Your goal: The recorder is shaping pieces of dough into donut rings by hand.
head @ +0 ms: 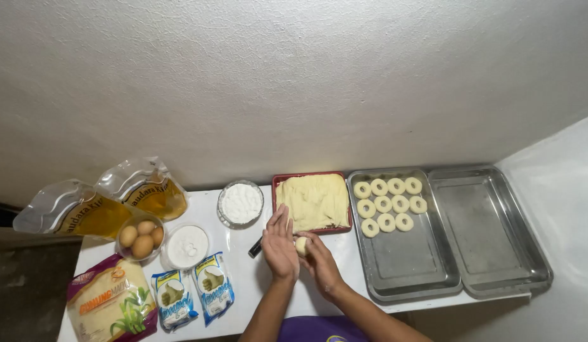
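Note:
My left hand (pixel 280 244) and my right hand (pixel 319 261) are pressed together over the white table (pixel 243 288), with a small pale ball of dough (pixel 301 246) between the palms. Just behind them stands a red tray (pixel 274 185) full of pale yellow dough (pixel 314 199). To the right, a steel baking tray (pixel 401 266) holds several ring-shaped dough pieces (pixel 389 204) in rows at its far end. A small dark object (pixel 255 248) lies on the table beside my left hand.
A second steel tray (pixel 490 234) sits at the far right. A glass bowl of white powder (pixel 241 203), a tub of white powder (pixel 186 246), a bowl of eggs (pixel 141 237), two oil pouches (pixel 145 187), two small packets (pixel 193 294) and a flour bag (pixel 110 301) fill the left.

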